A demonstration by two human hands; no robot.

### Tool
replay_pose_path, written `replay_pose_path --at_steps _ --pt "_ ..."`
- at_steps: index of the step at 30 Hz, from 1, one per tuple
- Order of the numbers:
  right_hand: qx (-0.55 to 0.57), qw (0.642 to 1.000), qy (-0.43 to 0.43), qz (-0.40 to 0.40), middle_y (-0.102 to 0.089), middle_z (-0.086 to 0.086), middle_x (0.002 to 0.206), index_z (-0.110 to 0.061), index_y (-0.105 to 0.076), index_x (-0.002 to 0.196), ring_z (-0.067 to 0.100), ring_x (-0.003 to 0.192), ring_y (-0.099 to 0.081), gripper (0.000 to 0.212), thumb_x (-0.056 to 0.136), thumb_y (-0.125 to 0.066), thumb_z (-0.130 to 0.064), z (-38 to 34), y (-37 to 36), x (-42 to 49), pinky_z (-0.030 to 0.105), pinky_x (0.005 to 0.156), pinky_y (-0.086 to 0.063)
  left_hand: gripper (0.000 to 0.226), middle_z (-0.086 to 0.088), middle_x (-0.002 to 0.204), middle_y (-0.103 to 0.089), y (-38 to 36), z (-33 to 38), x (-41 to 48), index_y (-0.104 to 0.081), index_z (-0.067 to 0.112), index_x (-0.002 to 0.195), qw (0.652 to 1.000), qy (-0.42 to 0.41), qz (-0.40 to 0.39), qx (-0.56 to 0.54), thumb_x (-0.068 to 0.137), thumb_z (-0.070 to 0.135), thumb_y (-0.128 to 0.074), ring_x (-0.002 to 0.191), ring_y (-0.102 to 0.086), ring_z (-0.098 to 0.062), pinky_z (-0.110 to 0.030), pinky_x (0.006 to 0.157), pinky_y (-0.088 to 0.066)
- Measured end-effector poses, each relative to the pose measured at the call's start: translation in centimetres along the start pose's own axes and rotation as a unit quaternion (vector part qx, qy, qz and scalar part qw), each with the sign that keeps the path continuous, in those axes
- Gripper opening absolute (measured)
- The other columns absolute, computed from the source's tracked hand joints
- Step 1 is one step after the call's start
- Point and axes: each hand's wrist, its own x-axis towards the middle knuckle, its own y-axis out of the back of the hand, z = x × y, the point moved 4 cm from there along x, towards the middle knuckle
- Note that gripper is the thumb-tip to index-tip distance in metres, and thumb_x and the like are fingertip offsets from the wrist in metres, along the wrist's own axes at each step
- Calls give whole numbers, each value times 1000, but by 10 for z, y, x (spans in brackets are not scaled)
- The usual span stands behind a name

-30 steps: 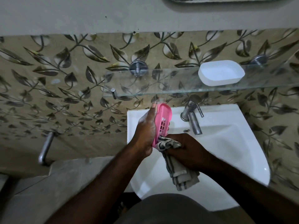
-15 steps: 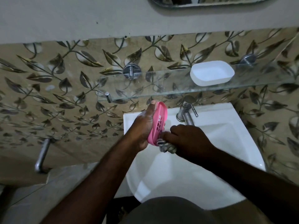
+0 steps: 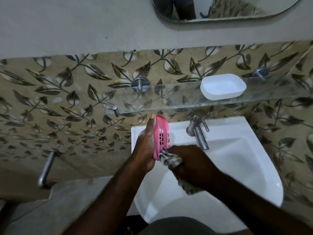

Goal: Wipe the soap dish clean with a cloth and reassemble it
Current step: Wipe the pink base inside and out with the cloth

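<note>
My left hand (image 3: 146,146) grips the pink slotted soap dish insert (image 3: 161,133), held on edge above the left rim of the sink. My right hand (image 3: 191,161) holds a bunched striped cloth (image 3: 171,159) against the insert's lower end; a tail of cloth hangs below the hand. The white soap dish base (image 3: 222,86) sits by itself on the glass shelf (image 3: 169,102), up and to the right of both hands.
A white corner sink (image 3: 237,158) lies under the hands, with a metal tap (image 3: 199,133) just right of the insert. A mirror (image 3: 220,12) hangs above. A metal pipe (image 3: 45,168) sticks out of the leaf-patterned wall at left.
My right hand slid the cloth up along the insert, then back to its lower end, where more cloth shows. The view has tilted up, bringing the mirror into sight.
</note>
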Motion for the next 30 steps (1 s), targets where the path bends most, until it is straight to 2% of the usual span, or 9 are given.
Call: replay_pose_path --at_steps 4,7,9,11,13,16,19,25,30 --pt "163 985 -59 -15 -64 2 66 -15 -59 70 13 61 -59 18 84 -60 -26 -4 -4 2 33 61 -49 107 -20 97 -68 6 -2 0 -57 3 127 999 -5 8 -54 50 76 -74 80 -67 -28 -40 73 -56" --pt "416 893 -167 -29 -71 21 84 0 -67 85 26 75 -68 11 89 -61 -9 -7 -3 18 40 73 -55 95 -23 102 -67 -9 1 -4 -58 -1 124 993 24 -37 -109 66 74 -64 90 -66 -32 -47 88 -55" --pt "495 850 -179 22 -71 24 92 -1 -69 95 36 87 -70 13 91 -60 -10 -8 2 28 50 83 -56 83 -23 101 -69 -22 4 -12 -64 0 115 987 45 -89 -126 82 74 -45 91 -69 -33 -46 89 -54" --pt "440 869 -178 139 -74 11 92 -10 -70 99 26 90 -70 13 89 -63 -11 3 18 35 45 86 -56 81 -22 113 -68 -20 -1 -11 -70 5 111 985 45 -112 -120 86 74 -35 102 -66 -33 -49 100 -47" --pt "289 923 -141 209 -72 0 91 -14 -69 101 14 86 -68 17 84 -64 -15 7 33 35 33 81 -54 81 -21 117 -65 -15 -2 -10 -71 8 111 988 34 -103 -107 84 76 -36 106 -63 -33 -51 105 -41" --pt "106 985 -21 136 -63 0 100 -19 -70 102 10 87 -60 31 77 -54 -29 -20 20 28 26 78 -49 67 -13 96 -67 -14 1 -7 -69 5 96 991 8 -74 -114 87 67 -44 83 -67 -25 -36 80 -58" --pt "25 991 38 125 -59 1 113 -15 -66 110 19 92 -62 38 74 -57 -21 -35 10 29 29 75 -51 57 -9 73 -73 -21 4 -6 -69 10 78 991 -14 -60 -116 95 54 -38 67 -72 -18 -23 55 -56" --pt "-121 979 55 155 -67 11 110 -8 -67 113 33 88 -67 48 69 -50 -18 -15 28 56 36 70 -56 71 -14 115 -71 -27 5 -14 -61 11 123 993 -49 1 -109 74 61 -55 103 -69 -25 -33 75 -56" --pt "-97 985 -31 143 -64 5 94 -16 -67 101 28 80 -65 34 73 -48 -20 -6 15 50 34 63 -50 48 -9 94 -77 -21 11 -24 -69 16 107 992 -115 42 -4 91 55 -45 87 -74 -25 -38 76 -58"
